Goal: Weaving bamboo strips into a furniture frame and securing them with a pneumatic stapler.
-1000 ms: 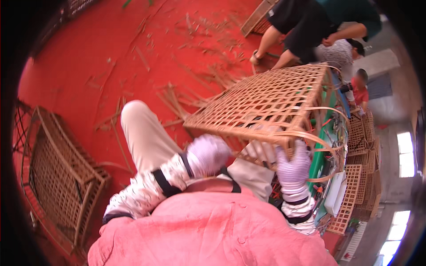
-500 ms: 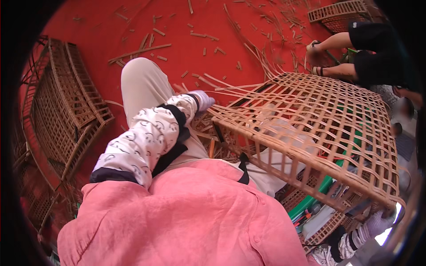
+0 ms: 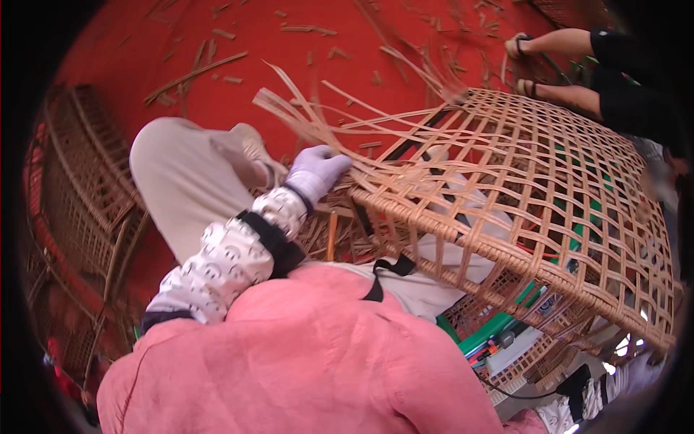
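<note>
A large woven rattan panel (image 3: 531, 239) with an open lattice lies across my lap and stretches to the right. Loose rattan strips (image 3: 289, 116) trail from its left end. My left hand (image 3: 318, 172), in a pale lavender glove, is closed round these strips beside the panel's left corner. Far off at the lower right, my right hand (image 3: 642, 374), also gloved, is by the panel's right end; its fingers are dim and blurred near the picture's rim, so its hold cannot be made out.
Cut rattan scraps (image 3: 307, 30) litter the red floor (image 3: 260, 47). Woven rattan furniture (image 3: 87, 166) stands at the left. Below the panel is a green-edged tray (image 3: 486, 334) with tools. Another person's legs (image 3: 557, 45) show at the upper right.
My left hand has pulled the strips' loose ends up and outward, and they now fan out beyond it. My left knee has shifted left. The panel and my right hand sit slightly farther right.
</note>
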`<state>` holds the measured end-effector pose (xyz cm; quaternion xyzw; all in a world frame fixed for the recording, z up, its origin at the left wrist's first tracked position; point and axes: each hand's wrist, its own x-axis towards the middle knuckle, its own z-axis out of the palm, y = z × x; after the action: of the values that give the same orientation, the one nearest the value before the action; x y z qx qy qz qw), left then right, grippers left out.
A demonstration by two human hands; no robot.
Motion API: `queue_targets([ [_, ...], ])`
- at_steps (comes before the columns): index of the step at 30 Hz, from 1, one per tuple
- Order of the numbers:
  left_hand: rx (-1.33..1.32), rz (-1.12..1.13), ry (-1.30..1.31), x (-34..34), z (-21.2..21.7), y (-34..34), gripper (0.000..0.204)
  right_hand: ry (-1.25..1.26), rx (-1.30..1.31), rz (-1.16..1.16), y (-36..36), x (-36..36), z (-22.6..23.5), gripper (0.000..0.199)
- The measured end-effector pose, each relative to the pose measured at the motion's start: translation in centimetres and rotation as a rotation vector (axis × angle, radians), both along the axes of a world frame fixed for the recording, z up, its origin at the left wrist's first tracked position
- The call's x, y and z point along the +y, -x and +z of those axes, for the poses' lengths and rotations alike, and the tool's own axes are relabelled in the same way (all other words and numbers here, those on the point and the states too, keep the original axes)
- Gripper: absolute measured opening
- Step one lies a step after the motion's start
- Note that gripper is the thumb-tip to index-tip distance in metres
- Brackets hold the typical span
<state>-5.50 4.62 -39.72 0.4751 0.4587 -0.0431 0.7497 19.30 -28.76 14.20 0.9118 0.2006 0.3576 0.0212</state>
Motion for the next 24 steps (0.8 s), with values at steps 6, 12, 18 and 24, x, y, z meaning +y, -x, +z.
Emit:
queue_targets([
  [6,-0.783,0.667,0.728,-0.7,-0.4,5.0,0.008,0.201,-0.506,0.274,-0.1,3.6,-9.4,0.053],
  [12,0.013,0.796,0.506,-2.3,-6.5,3.5,0.038,0.174,-0.494,0.011,-0.5,-1.1,-6.3,0.087],
  [18,0.581,0.837,0.325,3.2,-29.9,17.1,0.047,-0.019,-0.529,-0.079,-2.0,-0.2,-7.4,0.073],
  [24,0.257,-0.169,-0.801,1.1,-23.4,13.0,0.035,0.151,-0.307,-0.017,-3.4,0.3,-2.7,0.055],
])
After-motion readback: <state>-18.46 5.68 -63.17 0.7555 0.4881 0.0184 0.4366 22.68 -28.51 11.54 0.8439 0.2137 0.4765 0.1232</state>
